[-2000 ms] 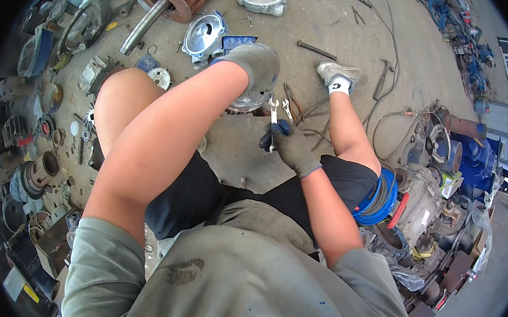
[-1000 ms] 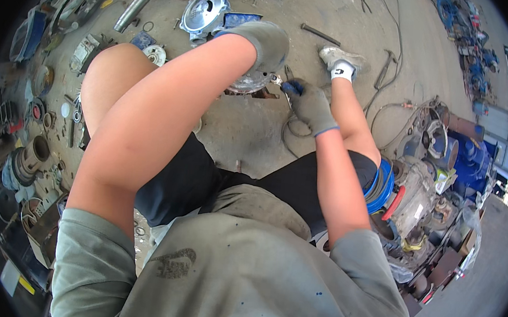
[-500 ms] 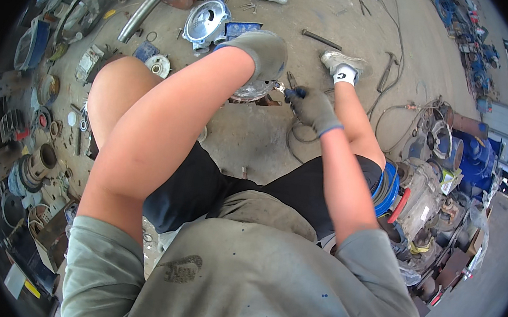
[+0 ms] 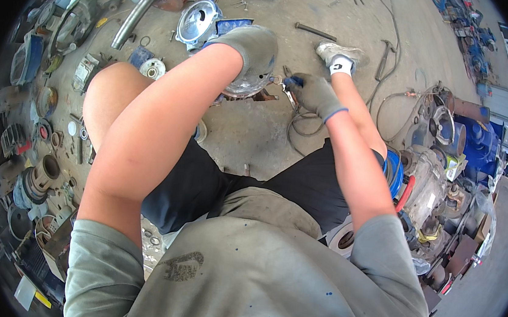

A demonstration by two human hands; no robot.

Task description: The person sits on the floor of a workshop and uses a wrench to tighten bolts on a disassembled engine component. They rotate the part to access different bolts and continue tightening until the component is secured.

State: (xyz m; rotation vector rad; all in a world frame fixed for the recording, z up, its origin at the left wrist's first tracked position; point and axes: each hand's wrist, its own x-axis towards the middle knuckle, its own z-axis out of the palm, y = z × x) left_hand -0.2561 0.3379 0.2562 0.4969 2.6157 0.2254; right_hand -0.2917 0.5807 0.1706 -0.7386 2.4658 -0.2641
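My left hand (image 4: 253, 43), in a grey work glove, is closed over the top of a round metal housing (image 4: 246, 87); its fingers bend down out of sight. Between my knees, the housing stands low over the floor, its upper part covered by the glove. To its right is my right hand (image 4: 315, 96), gloved in grey with dark blue fingers and slightly blurred. Those fingers are closed on a small shiny wrench-like tool (image 4: 288, 94) beside the housing's right edge. The tool's exact kind is hard to make out.
A blue-rimmed round cover (image 4: 197, 21) and a rusty rotor with a shaft (image 4: 134, 20) lie ahead. A long bolt (image 4: 315, 31), a hammer (image 4: 384, 60) and a black hose (image 4: 295, 139) are on the floor. Machine parts (image 4: 42, 172) crowd the left; a motor housing (image 4: 426, 181) stands right.
The shiny tool has swung from pointing toward the housing to slanting downward beside it, with my right hand turning. My left hand stays on the housing. The whole view has shifted slightly.
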